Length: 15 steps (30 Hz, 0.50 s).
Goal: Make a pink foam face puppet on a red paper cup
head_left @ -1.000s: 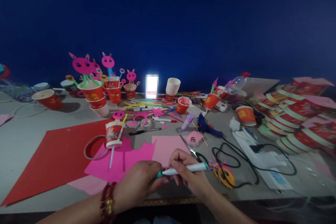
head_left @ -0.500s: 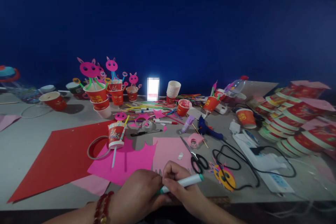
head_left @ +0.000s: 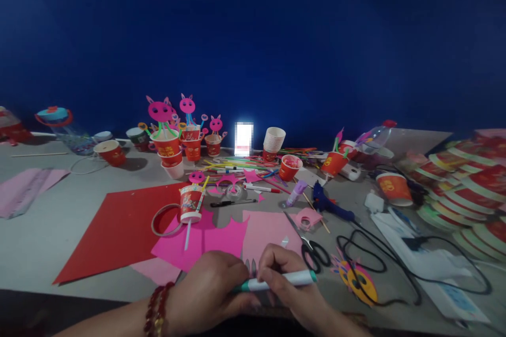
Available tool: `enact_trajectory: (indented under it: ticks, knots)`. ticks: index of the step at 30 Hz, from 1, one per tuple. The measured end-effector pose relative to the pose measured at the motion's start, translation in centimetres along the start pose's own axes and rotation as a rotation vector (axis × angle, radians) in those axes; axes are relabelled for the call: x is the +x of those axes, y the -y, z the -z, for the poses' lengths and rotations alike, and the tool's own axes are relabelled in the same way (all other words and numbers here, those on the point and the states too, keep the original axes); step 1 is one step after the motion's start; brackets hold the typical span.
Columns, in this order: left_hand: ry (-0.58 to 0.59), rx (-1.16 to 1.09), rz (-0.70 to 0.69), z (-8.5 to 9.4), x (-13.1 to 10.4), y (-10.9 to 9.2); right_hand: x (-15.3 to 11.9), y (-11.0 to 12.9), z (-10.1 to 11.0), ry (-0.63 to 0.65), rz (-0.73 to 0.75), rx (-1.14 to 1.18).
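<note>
Both hands are at the table's front edge, on one white marker pen (head_left: 298, 278) with green ends. My left hand (head_left: 215, 284), wearing a red bead bracelet (head_left: 158, 308), is closed around the pen's green left end. My right hand (head_left: 282, 276) pinches the white barrel between thumb and fingers. Just beyond the hands lie a light pink sheet (head_left: 263, 229) and a bright pink cut sheet (head_left: 221, 239). A small decorated paper cup (head_left: 192, 204) with a pink face and straws lies there too. Black-handled scissors (head_left: 314, 255) rest right of my right hand.
Red card (head_left: 118, 226) lies left. Finished cup figures (head_left: 166, 145) stand at the back left, near straws and pens. On the right are a blue glue gun (head_left: 330, 205), its black cable, a white power strip (head_left: 427, 268), a yellow paper face (head_left: 359, 281) and stacked cups (head_left: 470, 189).
The view has turned left, so the table things sit farther right. Both hands still hold the marker, which now lies nearer level, with more of its green left end showing.
</note>
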<state>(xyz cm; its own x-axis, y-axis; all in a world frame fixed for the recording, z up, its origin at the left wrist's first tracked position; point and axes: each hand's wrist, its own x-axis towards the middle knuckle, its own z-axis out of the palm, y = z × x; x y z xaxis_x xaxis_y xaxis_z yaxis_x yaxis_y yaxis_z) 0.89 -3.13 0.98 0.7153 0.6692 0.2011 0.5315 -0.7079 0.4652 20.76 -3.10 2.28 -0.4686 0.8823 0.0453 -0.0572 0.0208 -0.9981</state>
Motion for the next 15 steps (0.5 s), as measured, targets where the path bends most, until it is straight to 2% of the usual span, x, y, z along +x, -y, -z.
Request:
enact_trajectory:
  ticks: [3,8,15]
  knots:
    - [-0.013,0.047,-0.029,0.29,0.06,-0.26,0.12,0.05,-0.48,-0.024,-0.001,0.017]
    - [-0.063,0.067,-0.06,0.59,0.1,-0.42,0.23,0.36,-0.71,-0.01,0.108,-0.093]
    - [-0.036,0.036,-0.022,0.77,0.0,-0.2,0.56,0.27,-0.51,0.003,0.093,-0.057]
